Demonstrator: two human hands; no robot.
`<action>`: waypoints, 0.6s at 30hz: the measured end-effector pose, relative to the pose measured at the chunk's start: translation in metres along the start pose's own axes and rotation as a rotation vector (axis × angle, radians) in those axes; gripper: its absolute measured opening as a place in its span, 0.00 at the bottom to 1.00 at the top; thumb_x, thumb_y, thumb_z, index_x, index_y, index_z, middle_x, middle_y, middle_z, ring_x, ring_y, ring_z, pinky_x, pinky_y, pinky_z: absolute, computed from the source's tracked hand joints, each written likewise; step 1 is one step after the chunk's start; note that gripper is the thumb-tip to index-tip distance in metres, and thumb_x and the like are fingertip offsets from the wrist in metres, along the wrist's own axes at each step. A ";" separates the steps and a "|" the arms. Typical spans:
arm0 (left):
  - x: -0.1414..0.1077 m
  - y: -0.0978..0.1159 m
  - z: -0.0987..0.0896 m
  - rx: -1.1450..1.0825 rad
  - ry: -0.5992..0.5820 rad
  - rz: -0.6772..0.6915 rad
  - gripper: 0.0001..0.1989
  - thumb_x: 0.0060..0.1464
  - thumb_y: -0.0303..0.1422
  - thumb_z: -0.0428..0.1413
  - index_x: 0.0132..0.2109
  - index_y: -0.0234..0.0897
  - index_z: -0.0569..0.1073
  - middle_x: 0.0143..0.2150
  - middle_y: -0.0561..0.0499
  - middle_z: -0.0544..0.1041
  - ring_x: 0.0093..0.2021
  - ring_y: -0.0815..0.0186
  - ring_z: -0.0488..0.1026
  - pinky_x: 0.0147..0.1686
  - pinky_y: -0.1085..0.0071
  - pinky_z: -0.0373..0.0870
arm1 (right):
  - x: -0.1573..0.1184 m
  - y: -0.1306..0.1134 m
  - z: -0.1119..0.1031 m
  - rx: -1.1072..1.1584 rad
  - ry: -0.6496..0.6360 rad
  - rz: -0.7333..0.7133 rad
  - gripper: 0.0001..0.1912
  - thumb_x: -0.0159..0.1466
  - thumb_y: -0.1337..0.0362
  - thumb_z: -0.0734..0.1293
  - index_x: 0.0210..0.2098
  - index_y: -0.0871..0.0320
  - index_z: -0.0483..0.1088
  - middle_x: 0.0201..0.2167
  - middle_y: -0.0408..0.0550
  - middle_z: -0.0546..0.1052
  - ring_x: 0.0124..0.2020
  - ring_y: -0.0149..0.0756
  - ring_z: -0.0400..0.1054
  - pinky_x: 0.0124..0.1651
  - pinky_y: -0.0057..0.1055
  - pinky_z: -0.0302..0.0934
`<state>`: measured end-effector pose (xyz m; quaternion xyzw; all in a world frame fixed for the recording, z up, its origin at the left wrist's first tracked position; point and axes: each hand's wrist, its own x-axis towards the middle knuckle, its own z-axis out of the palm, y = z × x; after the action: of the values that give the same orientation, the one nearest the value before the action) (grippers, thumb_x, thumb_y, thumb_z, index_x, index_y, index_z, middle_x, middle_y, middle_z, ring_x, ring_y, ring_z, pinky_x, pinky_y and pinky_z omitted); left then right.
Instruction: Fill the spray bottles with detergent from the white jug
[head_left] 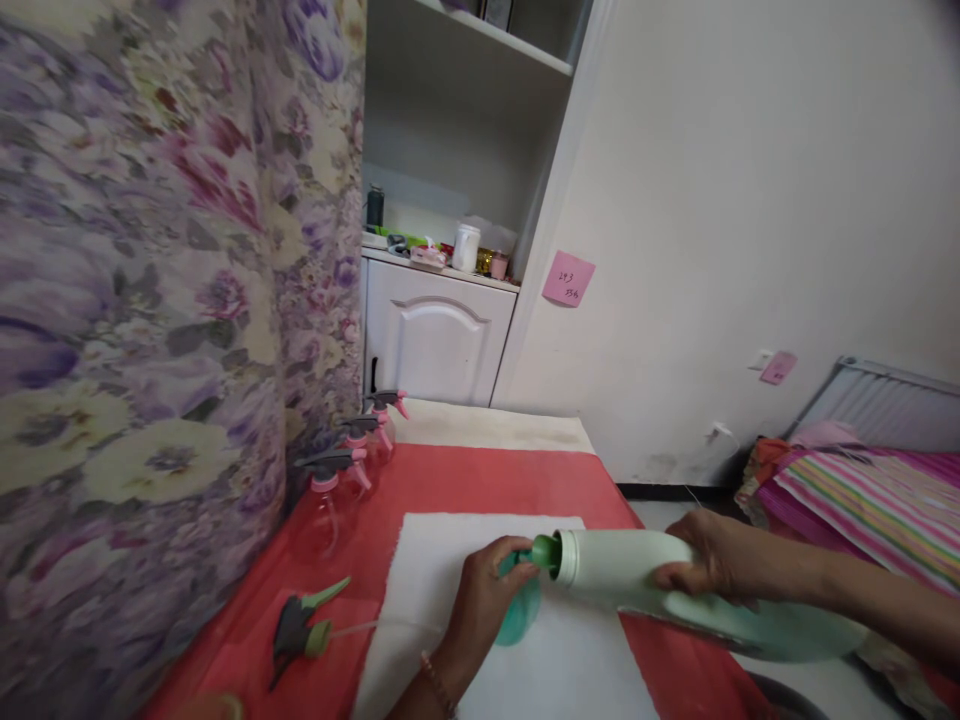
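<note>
My right hand grips a large pale green bottle, tipped nearly level with its open mouth facing left. Around the neck of a small see-through teal bottle close the fingers of my left hand. A green funnel-like piece sits between the two bottles, at the large one's mouth; whether liquid is flowing I cannot tell. The teal bottle is over a white sheet. Left of it, a loose grey and green spray head with a thin tube lies on the red cloth.
Three clear spray bottles with grey and pink heads stand along the table's left side, by a floral curtain. Behind the table is a white cabinet. A bed with striped bedding is at the right.
</note>
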<state>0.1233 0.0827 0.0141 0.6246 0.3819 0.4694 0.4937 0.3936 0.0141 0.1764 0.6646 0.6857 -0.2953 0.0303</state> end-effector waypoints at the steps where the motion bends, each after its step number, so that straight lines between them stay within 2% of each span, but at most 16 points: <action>1: 0.000 0.000 0.000 0.001 0.000 0.003 0.10 0.46 0.30 0.58 0.37 0.39 0.80 0.38 0.51 0.83 0.41 0.60 0.77 0.43 0.70 0.69 | 0.000 0.000 0.000 -0.006 0.000 0.001 0.25 0.59 0.42 0.65 0.33 0.60 0.71 0.18 0.41 0.70 0.14 0.25 0.60 0.13 0.19 0.51; 10: -0.001 0.000 0.001 -0.003 0.000 0.015 0.10 0.46 0.30 0.57 0.38 0.40 0.80 0.38 0.51 0.83 0.41 0.60 0.78 0.42 0.70 0.70 | -0.002 -0.005 -0.002 0.001 -0.002 -0.010 0.21 0.59 0.44 0.65 0.31 0.58 0.70 0.16 0.40 0.69 0.13 0.26 0.60 0.14 0.21 0.51; 18: -0.002 0.000 0.000 -0.010 -0.003 0.013 0.09 0.46 0.32 0.59 0.37 0.40 0.80 0.38 0.51 0.83 0.41 0.60 0.77 0.43 0.70 0.70 | -0.004 -0.009 -0.005 -0.020 -0.011 0.009 0.23 0.60 0.43 0.65 0.33 0.59 0.71 0.16 0.40 0.69 0.13 0.26 0.61 0.14 0.21 0.52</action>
<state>0.1232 0.0805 0.0140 0.6252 0.3746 0.4736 0.4944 0.3871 0.0134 0.1853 0.6655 0.6855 -0.2921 0.0421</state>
